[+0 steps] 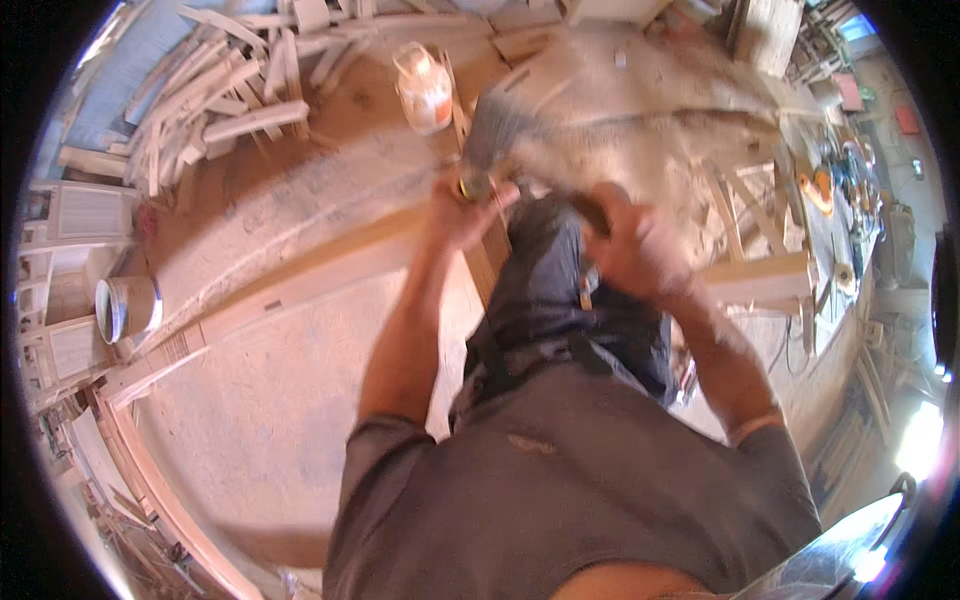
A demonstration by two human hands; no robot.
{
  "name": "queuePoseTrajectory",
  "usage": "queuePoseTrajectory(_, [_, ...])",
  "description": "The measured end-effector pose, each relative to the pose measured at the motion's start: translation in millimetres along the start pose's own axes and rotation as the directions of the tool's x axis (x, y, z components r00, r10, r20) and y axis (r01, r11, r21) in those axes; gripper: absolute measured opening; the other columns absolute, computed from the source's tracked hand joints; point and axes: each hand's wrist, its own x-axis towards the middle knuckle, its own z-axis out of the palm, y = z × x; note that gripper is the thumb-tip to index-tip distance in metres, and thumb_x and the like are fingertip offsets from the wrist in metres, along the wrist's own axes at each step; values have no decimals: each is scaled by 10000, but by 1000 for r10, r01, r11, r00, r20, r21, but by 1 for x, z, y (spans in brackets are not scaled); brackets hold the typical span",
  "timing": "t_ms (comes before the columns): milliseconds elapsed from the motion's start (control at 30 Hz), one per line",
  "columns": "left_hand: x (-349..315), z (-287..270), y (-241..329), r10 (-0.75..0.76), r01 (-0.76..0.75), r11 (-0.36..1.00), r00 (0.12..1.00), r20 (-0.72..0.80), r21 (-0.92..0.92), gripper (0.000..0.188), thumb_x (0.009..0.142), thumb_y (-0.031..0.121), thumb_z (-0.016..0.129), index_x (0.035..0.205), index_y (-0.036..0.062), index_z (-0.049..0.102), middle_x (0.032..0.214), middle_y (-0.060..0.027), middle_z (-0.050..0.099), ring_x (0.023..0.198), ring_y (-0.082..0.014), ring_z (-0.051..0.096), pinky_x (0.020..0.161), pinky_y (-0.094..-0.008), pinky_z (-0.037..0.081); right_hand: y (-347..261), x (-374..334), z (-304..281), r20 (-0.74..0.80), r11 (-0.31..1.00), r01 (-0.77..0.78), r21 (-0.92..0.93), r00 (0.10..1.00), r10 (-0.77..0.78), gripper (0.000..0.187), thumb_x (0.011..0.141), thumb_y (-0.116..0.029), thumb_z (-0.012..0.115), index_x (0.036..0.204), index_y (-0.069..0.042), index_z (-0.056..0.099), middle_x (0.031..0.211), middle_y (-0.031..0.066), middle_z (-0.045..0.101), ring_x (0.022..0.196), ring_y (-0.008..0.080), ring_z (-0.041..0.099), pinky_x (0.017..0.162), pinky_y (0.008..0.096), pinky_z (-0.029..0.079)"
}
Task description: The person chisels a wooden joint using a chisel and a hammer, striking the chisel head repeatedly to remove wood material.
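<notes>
Left hand [460, 218], 12 o'clock, holds round yellow-and-dark object [474, 187]; right hand [640, 250], 2 o'clock, blurred, grip unreadable. Slack left grip might drop object.

Dusty workshop floor [300, 430], pale at lower left and browner toward the upper left of the frame. At upper left it bears a loose heap of wood offcuts [225, 105], the pieces crossing at many angles; a white container [425, 90] with an orange patch stands near the top centre. A long timber [300, 288] runs obliquely across the left half; whether it rests directly on the floor cannot be told. At right, a cluttered counter [822, 240] carries an orange tool [820, 192] and other small items, too indistinct to identify.
</notes>
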Motion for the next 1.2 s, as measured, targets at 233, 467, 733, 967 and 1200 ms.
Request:
queuePoseTrajectory(233, [3,-32,3,53,-57,998,962,268,5,251,818,204,850,792,95,625,716,63,590,669,-54,536,598,-251,443,-33,12,-100,-637,701,356,618,749,182,222,874,-176,672,1040,-37,621,696,166,656,598,288,637,549,405,504])
queuePoseTrajectory(467, [3,-18,-2,21,5,995,967,253,-102,247,816,179,848,798,90,618,732,66,596,690,-49,539,609,-247,443,16,10,31,133,999,-33,42,991,27,369,846,-171,636,1170,-5,571,730,270,649,703,406,688,633,480,543])
queuePoseTrajectory(733, [10,-29,0,-24,32,999,964,264,-26,246,794,147,860,803,89,622,758,51,607,708,-54,547,637,-251,464,-42,17,-34,-456,877,53,478,868,196,172,920,-90,725,943,-49,559,697,19,589,543,64,543,491,244,439])
queuePoseTrajectory(967, [7,-18,-6,9,4,992,995,99,-130,215,794,167,852,792,81,655,724,39,621,694,-54,562,634,-252,483,15,8,28,112,990,38,137,992,-53,334,832,-134,690,1095,25,559,703,252,597,672,460,640,580,471,501])
queuePoseTrajectory(1200, [57,-15,-22,-205,25,922,878,-432,-387,178,798,-2,734,707,67,598,612,-34,590,529,-110,553,445,-265,376,42,-36,67,420,467,-685,560,720,553,345,802,-86,649,1118,30,572,678,105,592,559,158,605,502,351,511])
